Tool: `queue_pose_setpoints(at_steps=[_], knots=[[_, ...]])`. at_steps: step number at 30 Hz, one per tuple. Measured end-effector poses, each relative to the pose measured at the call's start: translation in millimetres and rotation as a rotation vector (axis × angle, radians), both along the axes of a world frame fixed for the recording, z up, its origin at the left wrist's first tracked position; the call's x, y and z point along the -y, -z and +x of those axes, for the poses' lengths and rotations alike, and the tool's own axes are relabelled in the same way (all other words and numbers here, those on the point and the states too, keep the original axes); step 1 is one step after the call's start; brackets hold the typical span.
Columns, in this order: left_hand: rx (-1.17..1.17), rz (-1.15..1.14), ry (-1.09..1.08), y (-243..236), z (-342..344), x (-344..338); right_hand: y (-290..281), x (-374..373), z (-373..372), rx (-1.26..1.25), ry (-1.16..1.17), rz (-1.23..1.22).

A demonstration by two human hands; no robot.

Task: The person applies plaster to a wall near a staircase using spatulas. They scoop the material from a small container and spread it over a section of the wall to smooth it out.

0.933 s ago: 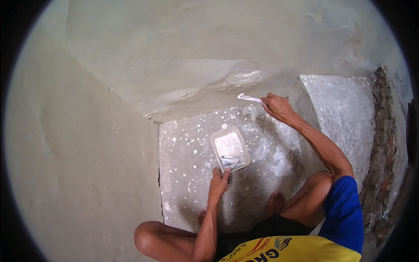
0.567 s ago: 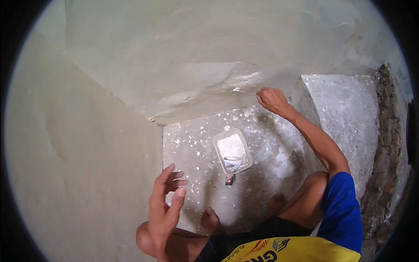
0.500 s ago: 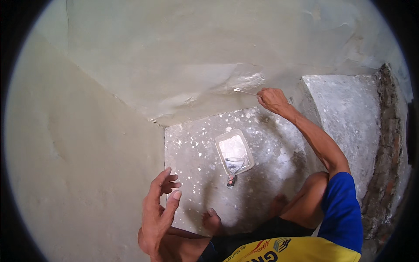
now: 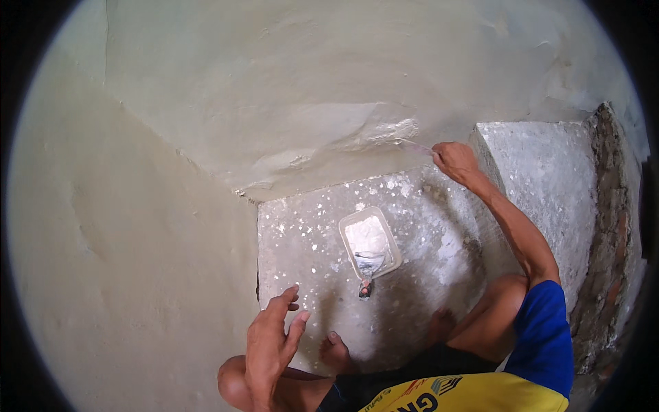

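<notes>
A thin spatula (image 4: 415,144) is gripped in my right hand (image 4: 454,161), its tip at or just before a rough white patch (image 4: 401,129) low on the plastered wall; I cannot tell if it touches. On the floor below, a pale rectangular tub (image 4: 395,250) holds white paste, with a wide metal scraper (image 4: 365,288) lying across its near end, handle toward me. My left hand (image 4: 273,336) hangs in the air left of the tub, empty, fingers apart and curved.
Plastered walls (image 4: 123,261) rise on the left and ahead. The speckled concrete floor (image 4: 288,240) meets them in a corner. At right stands a raised concrete ledge (image 4: 539,178) with a broken brick edge (image 4: 607,220). My bare feet (image 4: 335,351) and bent knees are below.
My left hand has let go of the scraper and drawn back to the left, opening. The spatula has moved up and right to the rough patch, most recently shifting rightward with my right hand.
</notes>
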State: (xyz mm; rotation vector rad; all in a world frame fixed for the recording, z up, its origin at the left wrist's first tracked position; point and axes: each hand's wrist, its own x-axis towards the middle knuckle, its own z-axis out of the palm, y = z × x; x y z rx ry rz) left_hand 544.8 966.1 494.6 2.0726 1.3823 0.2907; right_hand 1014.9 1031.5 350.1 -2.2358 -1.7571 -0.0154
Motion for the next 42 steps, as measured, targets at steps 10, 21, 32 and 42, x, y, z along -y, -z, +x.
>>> queue_pose_setpoints(at_steps=[10,21,32,42], knots=[[-0.064,-0.017,0.158,23.8,11.2,2.2,3.9,-43.8,-34.9,0.026,-0.036,0.071],[-0.127,-0.051,0.253,29.7,12.3,9.1,24.8,-16.3,-21.9,0.015,-0.035,0.071],[-0.193,-0.045,0.216,34.6,6.0,4.4,44.3,-13.2,-9.3,0.014,0.018,0.092],[-0.166,-0.097,0.288,36.0,14.1,3.8,32.8,42.0,4.1,-0.759,0.117,0.039]])
